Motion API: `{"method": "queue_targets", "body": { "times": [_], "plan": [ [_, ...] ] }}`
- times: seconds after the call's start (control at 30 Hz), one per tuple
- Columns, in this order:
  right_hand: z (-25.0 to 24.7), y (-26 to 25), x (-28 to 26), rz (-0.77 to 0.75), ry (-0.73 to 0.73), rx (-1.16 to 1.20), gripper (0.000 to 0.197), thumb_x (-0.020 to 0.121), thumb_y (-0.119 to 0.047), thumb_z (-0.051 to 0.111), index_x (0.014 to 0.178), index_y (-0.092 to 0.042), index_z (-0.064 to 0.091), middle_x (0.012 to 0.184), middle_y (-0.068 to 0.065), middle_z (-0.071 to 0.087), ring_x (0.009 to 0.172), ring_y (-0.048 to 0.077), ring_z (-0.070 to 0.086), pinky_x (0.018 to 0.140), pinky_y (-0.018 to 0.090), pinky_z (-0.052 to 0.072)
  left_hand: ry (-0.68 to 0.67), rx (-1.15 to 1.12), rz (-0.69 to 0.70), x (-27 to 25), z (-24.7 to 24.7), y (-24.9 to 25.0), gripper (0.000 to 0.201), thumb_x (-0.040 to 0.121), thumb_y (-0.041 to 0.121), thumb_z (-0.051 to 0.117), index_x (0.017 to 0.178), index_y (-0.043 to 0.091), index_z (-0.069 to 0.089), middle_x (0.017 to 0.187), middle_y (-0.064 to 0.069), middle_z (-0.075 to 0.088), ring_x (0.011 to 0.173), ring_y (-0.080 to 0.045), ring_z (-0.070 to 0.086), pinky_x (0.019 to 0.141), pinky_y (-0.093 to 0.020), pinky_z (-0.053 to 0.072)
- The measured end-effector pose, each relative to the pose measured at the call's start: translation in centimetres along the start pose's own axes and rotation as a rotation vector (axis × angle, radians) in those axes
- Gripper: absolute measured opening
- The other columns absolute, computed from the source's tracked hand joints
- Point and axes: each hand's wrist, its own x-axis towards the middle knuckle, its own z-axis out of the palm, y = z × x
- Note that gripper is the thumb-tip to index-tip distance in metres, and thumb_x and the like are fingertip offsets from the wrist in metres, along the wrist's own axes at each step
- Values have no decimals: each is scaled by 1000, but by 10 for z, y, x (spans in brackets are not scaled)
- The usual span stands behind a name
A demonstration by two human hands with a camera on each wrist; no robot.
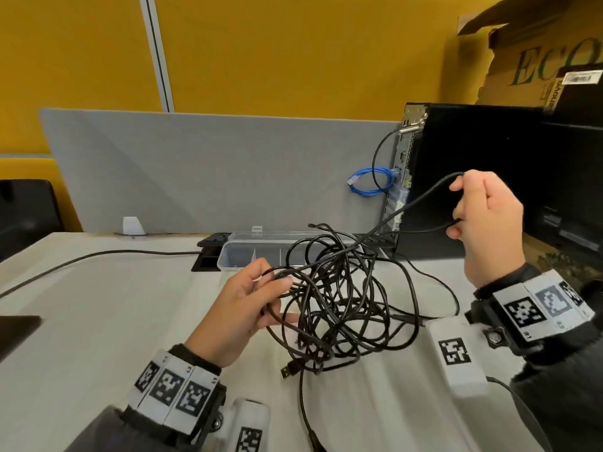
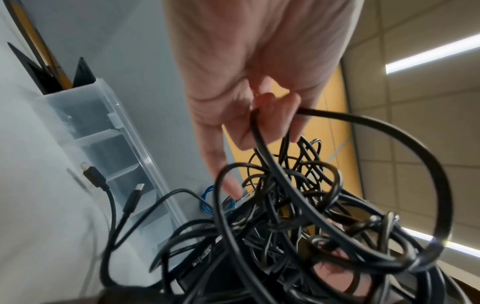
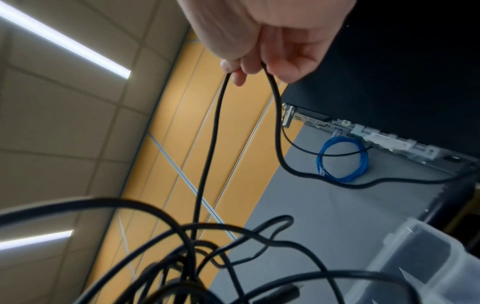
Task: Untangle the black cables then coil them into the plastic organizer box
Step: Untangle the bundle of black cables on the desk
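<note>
Two hands, one desk, one tangle. Item: black cables, a loose knotted mass lifted partly off the desk, its lower loops and a USB plug resting on the pale grey surface. Item: left hand, fingers curled round several strands at the tangle's left edge; the left wrist view shows one strand pinched under the bent fingers, with one finger pointing straight into the loops. Item: right hand, raised well above the desk at the right, fingers closed on a single loop of cable drawn up and out of the mass (both legs of the loop run down from the fist in the right wrist view). Item: plastic organizer box, clear, lid open behind it, internal dividers visible, standing on the desk just behind the tangle; no cable coiled in it.

Surface and room: grey fabric divider panel along the desk's far edge; yellow wall beyond it; black computer tower upright at the right rear, its back ports facing the divider, with a small coil of blue network cable hanging beside them. Cardboard box with green lettering behind the tower. Separate dark cord trailing across the desk's left side to a black cable port. Ceiling tiles and strip lights appear in both wrist views.
</note>
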Motion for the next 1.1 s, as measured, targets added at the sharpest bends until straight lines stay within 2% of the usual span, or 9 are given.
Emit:
{"method": "queue_targets", "body": {
  "times": [0.27,0.4,0.5,0.6,0.7,0.8,0.9,1.03,1.1],
  "plan": [
    [-5,19,0,107,125,-14,24,95,-24,39,77,-23,55,57,-1,37,45,3,38,42,17,33,53,-71,-26,0,0,3,29,86,7,56,69,19,36,67,-1,18,41,-6,25,59,-35,56],
    [-8,29,4,98,84,-119,26,97,-25,38,102,-12,61,60,0,45,50,0,45,52,26,38,63,-69,-7,-1,2,4,11,88,5,53,92,10,45,64,1,22,37,-3,25,56,-32,56],
    [-5,35,4,-58,-158,-574,38,97,-32,41,133,-21,44,95,6,60,96,24,55,74,36,42,67,-57,1,-2,2,4,9,89,4,52,96,4,46,59,5,30,36,-3,34,55,-32,58],
    [9,27,-17,-416,-331,-1132,53,91,-43,45,141,-26,34,138,10,41,128,31,34,97,52,31,57,-31,-2,-3,5,6,10,89,5,52,87,7,43,53,11,36,37,-3,38,60,-36,60],
    [27,15,-41,-582,-710,-898,40,93,-41,33,127,-30,50,117,-5,59,113,14,51,104,44,30,69,-22,-1,-3,6,6,25,89,5,53,74,13,35,53,12,38,38,-3,39,56,-29,58],
    [32,10,-51,-359,-968,-590,28,95,-41,34,95,-26,57,75,-10,59,70,2,53,74,21,44,82,-44,34,-3,6,7,26,91,2,49,73,12,34,48,15,44,36,-1,43,46,-18,49],
    [34,9,-54,-223,-1018,-467,25,95,-38,38,81,-23,53,66,-6,50,59,5,44,59,17,37,59,-46,41,-4,7,9,19,92,2,47,77,9,37,48,15,50,36,-2,48,50,-31,58],
    [34,9,-51,-47,-992,-276,24,89,-44,44,77,-27,57,69,-1,50,63,7,43,64,25,40,-49,-124,-60,-1,-1,4,17,83,14,64,87,13,47,68,4,54,56,-7,53,64,-45,57],
    [33,10,-52,63,-954,-169,28,84,-49,45,68,-29,57,65,0,45,61,8,41,63,20,38,-158,-263,-110,-1,-7,4,26,74,21,67,98,17,57,85,-4,62,73,-15,61,71,-48,54]
  ]
}}
